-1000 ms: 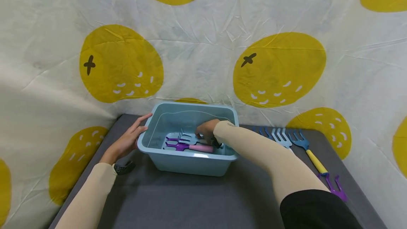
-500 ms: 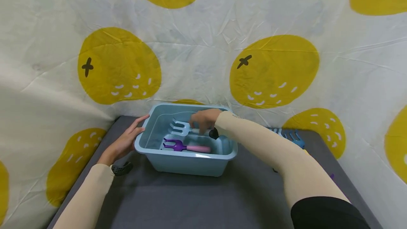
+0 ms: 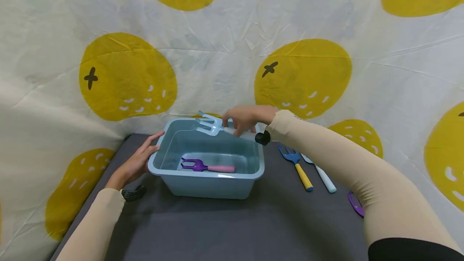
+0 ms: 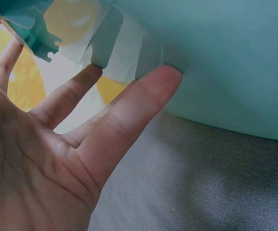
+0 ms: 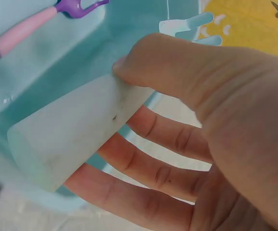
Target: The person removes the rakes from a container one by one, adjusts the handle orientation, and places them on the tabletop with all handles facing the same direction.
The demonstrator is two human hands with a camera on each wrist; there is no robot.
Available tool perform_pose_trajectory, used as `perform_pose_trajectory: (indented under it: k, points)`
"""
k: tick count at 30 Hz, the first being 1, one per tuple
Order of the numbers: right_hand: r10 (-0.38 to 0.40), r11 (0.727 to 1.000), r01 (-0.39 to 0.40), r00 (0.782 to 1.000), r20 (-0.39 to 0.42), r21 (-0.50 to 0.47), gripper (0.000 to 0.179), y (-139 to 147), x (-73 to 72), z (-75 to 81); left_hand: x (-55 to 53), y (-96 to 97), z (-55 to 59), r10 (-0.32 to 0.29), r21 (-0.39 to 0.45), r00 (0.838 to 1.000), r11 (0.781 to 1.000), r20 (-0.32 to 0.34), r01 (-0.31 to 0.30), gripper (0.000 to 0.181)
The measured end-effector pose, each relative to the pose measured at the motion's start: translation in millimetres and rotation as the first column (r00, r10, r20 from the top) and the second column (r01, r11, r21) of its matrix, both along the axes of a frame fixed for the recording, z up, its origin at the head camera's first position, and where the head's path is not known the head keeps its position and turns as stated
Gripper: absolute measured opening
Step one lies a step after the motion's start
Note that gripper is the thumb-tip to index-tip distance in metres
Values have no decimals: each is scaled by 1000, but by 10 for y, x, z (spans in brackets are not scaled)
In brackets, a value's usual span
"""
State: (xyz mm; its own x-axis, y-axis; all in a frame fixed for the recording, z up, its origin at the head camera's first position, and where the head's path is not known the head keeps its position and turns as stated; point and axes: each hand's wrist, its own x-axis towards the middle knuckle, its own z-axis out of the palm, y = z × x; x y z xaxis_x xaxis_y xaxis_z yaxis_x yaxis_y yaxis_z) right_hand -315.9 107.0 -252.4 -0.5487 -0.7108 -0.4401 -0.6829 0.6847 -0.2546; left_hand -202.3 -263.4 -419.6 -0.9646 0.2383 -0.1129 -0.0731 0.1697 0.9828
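Head view shows the right hand (image 3: 246,119) with its grip closed on the white handle of a pale blue rake (image 3: 210,125), which a second ago lay low inside the blue tub (image 3: 206,180) and now hangs above the tub's far rim, centre of the frame. A purple fork (image 3: 206,167) with a pink handle stays on the tub floor. The left hand (image 3: 139,160), grip open with straight fingers, still rests against the tub's left wall, so the rake looks on its way out to the desk (image 3: 232,228).

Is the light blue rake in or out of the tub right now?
Out. The right hand holds the light blue rake above the tub rim; only the purple rake lies inside.
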Motion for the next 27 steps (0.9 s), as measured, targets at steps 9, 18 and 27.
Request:
perform_pose_trajectory:
  k: [9, 18, 27]
  points:
    - [-34, 997, 33, 999, -19, -66, 45, 358, 70, 112, 18, 9, 33, -14, -14, 1000, 1000, 0, 14, 62]
    - [-70, 982, 66, 997, -18, -174, 37, 700, 189, 134, 24, 17, 21, -26, -14, 1000, 1000, -10, 26, 62]
    - [-118, 937, 127, 992, 48, -326, 39, 1155, 375, 45, 37, 21, 25, -42, -12, 999, 999, -23, 42, 62]
